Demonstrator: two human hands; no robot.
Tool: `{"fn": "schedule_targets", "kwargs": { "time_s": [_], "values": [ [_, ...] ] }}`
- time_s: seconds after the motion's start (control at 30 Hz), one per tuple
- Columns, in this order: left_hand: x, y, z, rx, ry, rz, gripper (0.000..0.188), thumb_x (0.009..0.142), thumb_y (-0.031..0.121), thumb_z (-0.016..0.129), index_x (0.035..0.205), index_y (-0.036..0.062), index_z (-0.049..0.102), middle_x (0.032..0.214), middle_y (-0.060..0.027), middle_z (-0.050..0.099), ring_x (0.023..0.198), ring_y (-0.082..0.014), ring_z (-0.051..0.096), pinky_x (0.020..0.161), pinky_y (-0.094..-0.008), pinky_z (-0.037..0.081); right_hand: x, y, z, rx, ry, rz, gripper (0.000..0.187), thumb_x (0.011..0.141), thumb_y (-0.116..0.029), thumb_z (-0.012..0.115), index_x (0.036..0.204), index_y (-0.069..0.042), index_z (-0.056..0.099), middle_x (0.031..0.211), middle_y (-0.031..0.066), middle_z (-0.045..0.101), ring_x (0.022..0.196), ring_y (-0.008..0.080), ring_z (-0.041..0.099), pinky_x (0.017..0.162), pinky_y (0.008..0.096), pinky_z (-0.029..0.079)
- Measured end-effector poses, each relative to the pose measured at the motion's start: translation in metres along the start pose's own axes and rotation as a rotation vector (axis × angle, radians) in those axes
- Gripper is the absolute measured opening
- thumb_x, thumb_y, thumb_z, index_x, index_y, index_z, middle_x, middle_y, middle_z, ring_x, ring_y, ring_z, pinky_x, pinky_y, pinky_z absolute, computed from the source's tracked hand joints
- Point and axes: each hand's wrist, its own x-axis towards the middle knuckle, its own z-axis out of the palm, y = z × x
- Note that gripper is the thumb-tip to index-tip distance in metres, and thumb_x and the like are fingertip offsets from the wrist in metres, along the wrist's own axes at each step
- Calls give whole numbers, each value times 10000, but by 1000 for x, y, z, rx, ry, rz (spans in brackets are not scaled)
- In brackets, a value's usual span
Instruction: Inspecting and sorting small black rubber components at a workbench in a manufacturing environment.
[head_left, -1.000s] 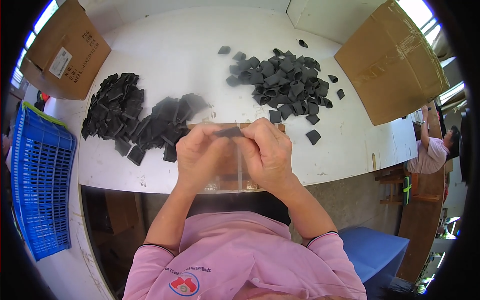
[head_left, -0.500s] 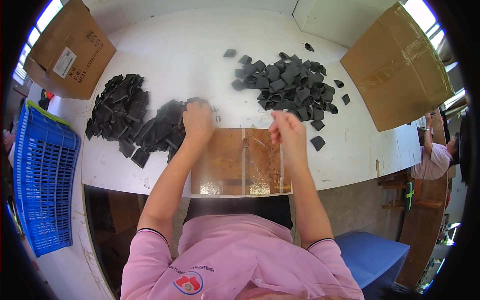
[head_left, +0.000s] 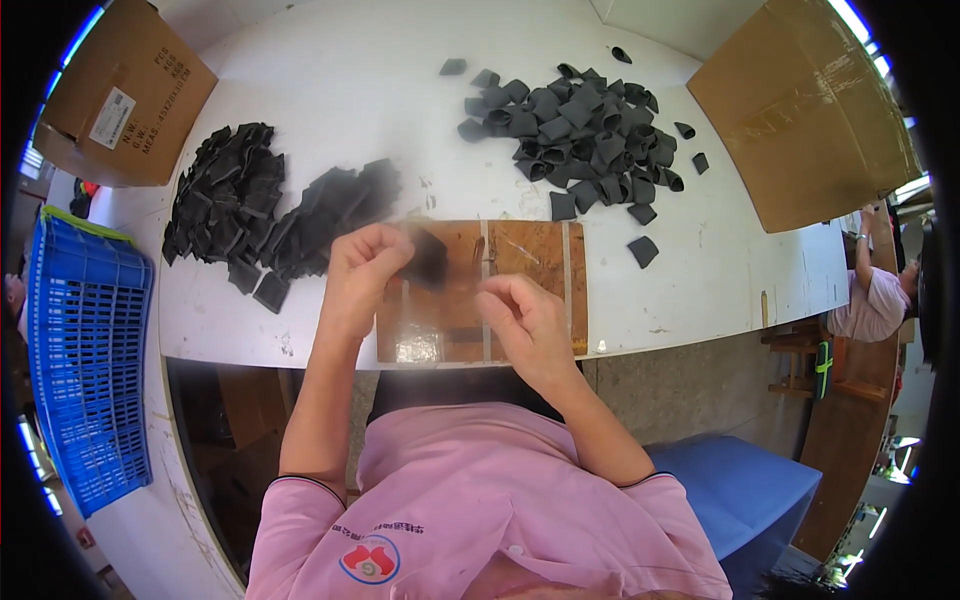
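My left hand (head_left: 366, 268) pinches a dark grey fabric piece (head_left: 428, 259), blurred by motion, above the left part of a brown board (head_left: 440, 310). Across from it, my right hand (head_left: 524, 318) is over the board with thumb and fingers curled close together; whether anything small is between them I cannot make out. Left of the board lie flat dark fabric pieces in two heaps, a nearer one (head_left: 322, 222) and a larger one (head_left: 225, 200). Beyond the board to the right spreads a pile of puffed, tube-like dark grey pieces (head_left: 575, 125).
Cardboard boxes stand at the far left (head_left: 125, 95) and far right (head_left: 805, 115) of the white table (head_left: 700, 290). A blue plastic basket (head_left: 90, 360) is at the left. A blue bin-like object (head_left: 735, 490) sits low on the right. Another person (head_left: 872, 275) sits farther right.
My left hand has come from the nearer heap to above the board, bringing a fabric piece. My right hand has moved from beside the far pile down and left toward it.
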Motion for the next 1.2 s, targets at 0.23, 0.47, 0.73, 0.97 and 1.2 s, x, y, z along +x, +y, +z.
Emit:
{"fn": "schedule_targets", "kwargs": {
  "time_s": [0.23, 0.47, 0.73, 0.97, 1.2],
  "values": [
    [-41, 0, 44, -286, -185, -174, 108, 834, 129, 603, 820, 24, 626, 719, -13, 621, 589, -48, 541, 525, -177, 413, 0, -1, 0, 496, -91, 243, 301, 838, -255, 679, 918, 23, 595, 770, 52, 628, 639, 86, 564, 555, 227, 449],
    [-62, -4, 63, -453, -139, -158, 164, 840, 154, 607, 893, -1, 601, 765, -64, 636, 635, -88, 579, 547, -201, 445, -6, 4, -11, 996, -71, 423, 182, 901, -195, 599, 900, -13, 588, 790, 44, 627, 679, 66, 573, 609, 195, 465],
    [-65, -10, 66, -309, -73, -167, 87, 831, 92, 656, 853, 13, 625, 729, -39, 638, 576, -65, 555, 529, -178, 426, -6, 10, -9, 716, -106, 488, 184, 880, -209, 624, 908, -31, 583, 799, 33, 605, 641, 78, 559, 575, 218, 447],
    [-66, -15, 64, 38, 44, 63, 77, 798, 54, 634, 845, -6, 619, 722, -22, 633, 671, -86, 587, 617, -235, 467, -14, -6, -5, -109, 192, -243, 138, 786, -93, 668, 881, -3, 624, 788, 73, 563, 645, 170, 552, 548, 265, 430],
    [-63, -21, 84, 230, 358, 279, 58, 799, 30, 615, 850, 5, 606, 728, -34, 625, 600, -101, 564, 544, -251, 452, -8, -1, 10, -475, 300, -457, 123, 711, 28, 646, 830, 8, 620, 762, 107, 551, 631, 222, 572, 538, 311, 450]
  ]
}}
